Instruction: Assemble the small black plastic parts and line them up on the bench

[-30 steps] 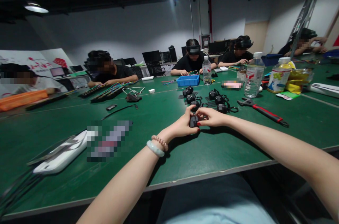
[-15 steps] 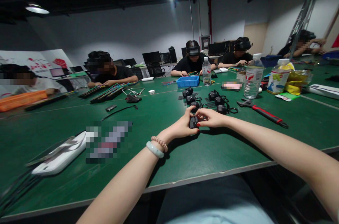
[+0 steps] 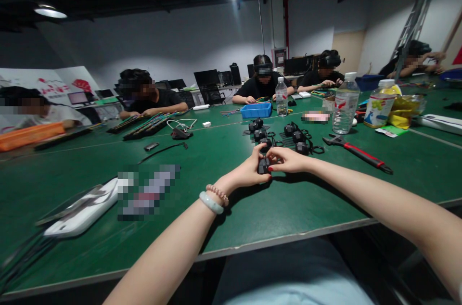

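Both my hands meet over the green table point(image 3: 224, 218) around a small black part point(image 3: 263, 166). My left hand point(image 3: 249, 170), with a jade bangle and bead bracelet on its wrist, pinches the part from the left. My right hand point(image 3: 288, 159), nails painted red, closes on it from the right. Just beyond my fingers lie several more small black parts point(image 3: 294, 137) with looped cables, in two short rows.
A red-handled adjustable wrench point(image 3: 355, 150) lies to the right. Water bottles point(image 3: 344, 103), a yellow drink bottle point(image 3: 378, 102) and a blue tray point(image 3: 256, 110) stand farther back. A white flat device point(image 3: 84, 211) lies at the left. Other people sit working around the table.
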`<action>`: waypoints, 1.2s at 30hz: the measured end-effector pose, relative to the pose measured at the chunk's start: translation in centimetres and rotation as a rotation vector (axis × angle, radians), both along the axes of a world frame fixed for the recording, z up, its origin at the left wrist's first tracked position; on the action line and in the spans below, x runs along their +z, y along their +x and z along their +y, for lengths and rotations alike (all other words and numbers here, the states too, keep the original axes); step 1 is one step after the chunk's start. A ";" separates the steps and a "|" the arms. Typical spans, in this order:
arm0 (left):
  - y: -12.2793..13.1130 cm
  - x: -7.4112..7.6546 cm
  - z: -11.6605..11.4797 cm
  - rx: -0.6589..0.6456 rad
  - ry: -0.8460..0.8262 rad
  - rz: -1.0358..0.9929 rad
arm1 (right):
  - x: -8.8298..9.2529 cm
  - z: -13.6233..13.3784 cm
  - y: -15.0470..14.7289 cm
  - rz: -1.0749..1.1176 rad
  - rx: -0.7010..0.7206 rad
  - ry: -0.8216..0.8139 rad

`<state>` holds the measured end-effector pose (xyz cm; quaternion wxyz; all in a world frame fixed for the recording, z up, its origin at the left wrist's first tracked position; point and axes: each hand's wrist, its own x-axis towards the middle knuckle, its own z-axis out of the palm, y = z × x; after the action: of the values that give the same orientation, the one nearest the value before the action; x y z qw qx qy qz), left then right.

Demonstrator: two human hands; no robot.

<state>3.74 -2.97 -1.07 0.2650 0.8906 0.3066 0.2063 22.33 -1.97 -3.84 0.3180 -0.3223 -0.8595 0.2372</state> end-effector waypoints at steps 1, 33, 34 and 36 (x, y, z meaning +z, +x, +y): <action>0.0 0.0 0.0 -0.001 0.000 -0.001 | 0.0 0.0 0.0 -0.003 -0.002 0.001; 0.0 -0.4 0.2 -0.013 -0.015 -0.062 | -0.5 0.0 -0.1 0.083 0.055 -0.081; 0.0 -0.4 0.2 -0.019 -0.011 -0.063 | -0.5 -0.1 -0.1 0.086 0.068 -0.089; 0.0 -0.4 0.2 -0.029 -0.005 -0.058 | -0.4 -0.2 -0.1 0.084 0.088 -0.092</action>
<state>3.72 -2.81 -1.45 0.2792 0.8880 0.2862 0.2272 22.25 -2.15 -4.24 0.3280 -0.2883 -0.8468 0.3037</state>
